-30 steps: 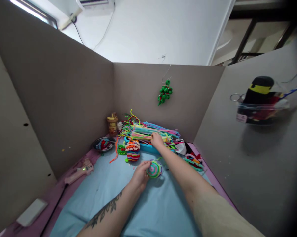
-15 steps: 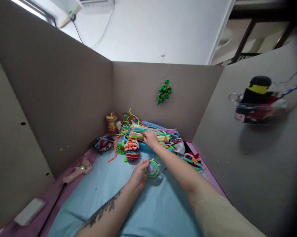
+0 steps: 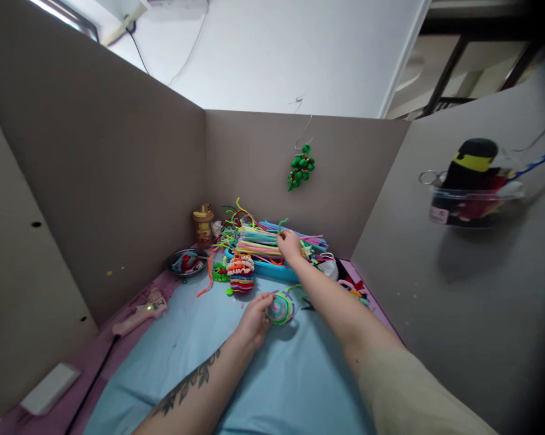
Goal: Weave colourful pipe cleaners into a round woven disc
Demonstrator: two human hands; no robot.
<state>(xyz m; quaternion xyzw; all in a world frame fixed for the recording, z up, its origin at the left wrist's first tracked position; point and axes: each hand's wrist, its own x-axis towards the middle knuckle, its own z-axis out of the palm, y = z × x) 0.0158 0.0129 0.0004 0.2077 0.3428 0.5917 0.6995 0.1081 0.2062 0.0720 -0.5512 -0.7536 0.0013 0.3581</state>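
Head view: left hand [image 3: 254,317] grips coiled ball [image 3: 280,309]; right hand [image 3: 290,244] pinches green pipe cleaner [image 3: 281,224] beside striped figure [image 3: 240,273].

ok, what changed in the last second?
Right hand shifted left across the pipe cleaner pile, then back right, and now pinches up a green pipe cleaner. Left hand kept holding the coiled ball on the blue mat.

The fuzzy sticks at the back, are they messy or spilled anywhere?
Yes. The pile of fuzzy sticks overflows its blue tray, with bent ones sticking up behind. One orange stick lies loose on the cloth beside the metal dish. The right hand is on the pile.
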